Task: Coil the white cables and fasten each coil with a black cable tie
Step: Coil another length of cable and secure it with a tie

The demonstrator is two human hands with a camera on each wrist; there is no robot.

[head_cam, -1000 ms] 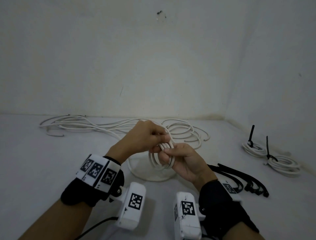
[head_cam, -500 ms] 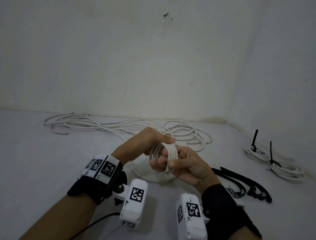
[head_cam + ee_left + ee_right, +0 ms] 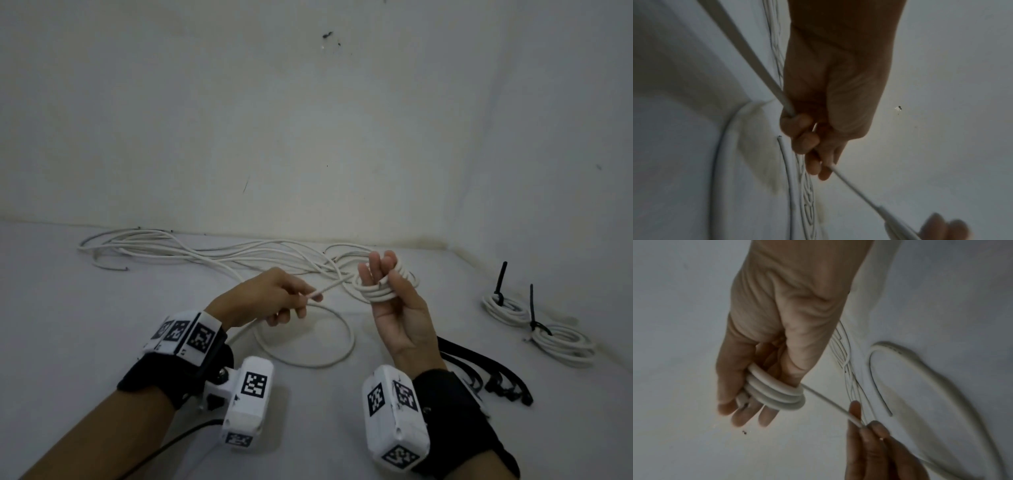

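My right hand (image 3: 387, 277) is raised palm toward me, and a small coil of white cable (image 3: 380, 294) is wound around its upright fingers. In the right wrist view the thumb presses the cable's end against the fingers beside the coil (image 3: 777, 394). A taut strand (image 3: 329, 289) runs left from the coil to my left hand (image 3: 305, 301), which pinches it between thumb and fingers (image 3: 812, 146). The rest of that cable lies as a wide loop (image 3: 308, 342) on the white floor below both hands.
A long tangle of loose white cables (image 3: 205, 253) lies along the back wall. Several black cable ties (image 3: 479, 366) lie right of my right wrist. Two tied coils (image 3: 507, 306) (image 3: 561, 342) lie by the right wall.
The hands were together on the coil; now they have drawn apart. The left hand has slid left along the strand, and the right has risen to the right with straighter fingers.
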